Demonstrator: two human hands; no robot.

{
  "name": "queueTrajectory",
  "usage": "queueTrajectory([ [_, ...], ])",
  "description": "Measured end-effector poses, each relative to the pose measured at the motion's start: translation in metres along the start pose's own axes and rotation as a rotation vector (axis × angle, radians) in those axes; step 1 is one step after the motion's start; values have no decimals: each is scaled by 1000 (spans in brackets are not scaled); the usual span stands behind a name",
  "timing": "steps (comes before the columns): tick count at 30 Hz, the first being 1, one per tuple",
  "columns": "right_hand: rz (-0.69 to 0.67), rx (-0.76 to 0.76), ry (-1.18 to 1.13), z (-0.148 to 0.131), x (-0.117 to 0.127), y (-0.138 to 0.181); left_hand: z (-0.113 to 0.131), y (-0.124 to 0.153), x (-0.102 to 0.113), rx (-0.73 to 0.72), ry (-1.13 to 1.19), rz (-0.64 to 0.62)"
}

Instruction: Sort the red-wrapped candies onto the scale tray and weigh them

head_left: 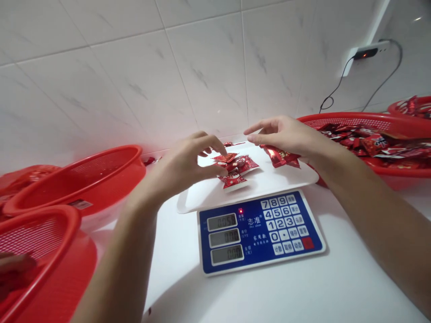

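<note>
A white electronic scale (259,233) with a blue keypad panel stands on the white counter. Several red wrapped candies (235,168) lie in a small heap on its white weighing tray (202,197). My left hand (186,163) hovers at the heap with thumb and fingers curled toward the wrappers, touching the nearest one. My right hand (286,137) is over the tray's right side, index finger stretched out, with a red candy packet (279,157) held under the palm.
A red mesh basket (370,119) full of red candies sits at the right, with another red basket (411,105) behind it. At the left stand empty red baskets (84,179) (37,251). A tiled wall rises behind; a plug and cable (365,54) hang at top right.
</note>
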State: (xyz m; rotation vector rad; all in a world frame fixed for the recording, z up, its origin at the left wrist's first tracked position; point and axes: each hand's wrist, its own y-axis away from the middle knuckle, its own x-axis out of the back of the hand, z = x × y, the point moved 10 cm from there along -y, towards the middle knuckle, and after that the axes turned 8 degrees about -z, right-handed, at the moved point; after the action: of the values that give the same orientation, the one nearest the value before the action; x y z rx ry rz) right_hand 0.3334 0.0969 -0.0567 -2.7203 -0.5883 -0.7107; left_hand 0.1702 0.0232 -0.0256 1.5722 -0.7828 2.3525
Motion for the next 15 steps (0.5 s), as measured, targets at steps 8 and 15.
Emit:
queueTrajectory([
  [8,-12,45,-9,-4,-1,1,10,2,15,-28,107,80],
  [15,-25,12,76,-10,-4,6,18,-1,6,-45,83,-16],
])
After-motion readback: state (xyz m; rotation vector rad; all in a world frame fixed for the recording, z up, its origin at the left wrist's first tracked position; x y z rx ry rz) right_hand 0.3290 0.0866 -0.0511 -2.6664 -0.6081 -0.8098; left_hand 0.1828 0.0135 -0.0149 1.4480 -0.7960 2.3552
